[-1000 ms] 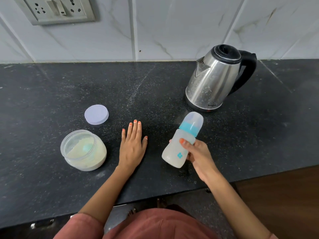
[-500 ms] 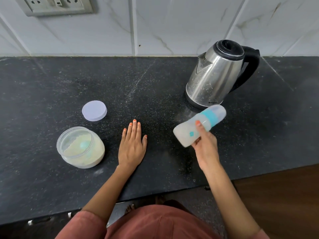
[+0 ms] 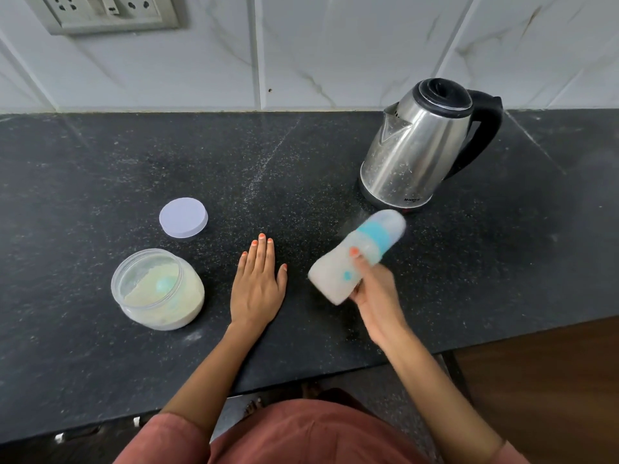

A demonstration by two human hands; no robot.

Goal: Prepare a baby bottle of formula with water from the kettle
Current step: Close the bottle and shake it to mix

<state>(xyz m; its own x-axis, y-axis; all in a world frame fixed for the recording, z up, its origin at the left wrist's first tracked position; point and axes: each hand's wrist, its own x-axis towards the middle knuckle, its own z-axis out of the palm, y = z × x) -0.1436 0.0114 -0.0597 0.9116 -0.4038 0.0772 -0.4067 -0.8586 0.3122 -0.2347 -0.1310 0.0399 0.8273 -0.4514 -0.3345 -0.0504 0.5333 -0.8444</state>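
My right hand [image 3: 375, 289] grips a baby bottle [image 3: 355, 254] above the black counter [image 3: 100, 162]. The bottle is tilted, its clear cap and blue collar pointing up and right toward the kettle, and it is motion-blurred; cloudy white liquid fills its body. A steel kettle [image 3: 422, 149] with a black lid and handle stands at the back right, lid shut. My left hand [image 3: 258, 283] lies flat on the counter, fingers together, holding nothing. To its left an open clear jar [image 3: 157, 289] holds pale formula powder with a blue scoop in it.
The jar's white lid [image 3: 183, 217] lies flat behind the jar. A socket plate [image 3: 110, 11] is on the tiled wall at the upper left. The counter's front edge runs below my wrists; a brown floor shows at the lower right.
The bottle has swung in my right hand from nearly upright to tilted, its angle and height shifting between frames, as in shaking. My left hand has stayed flat on the counter.
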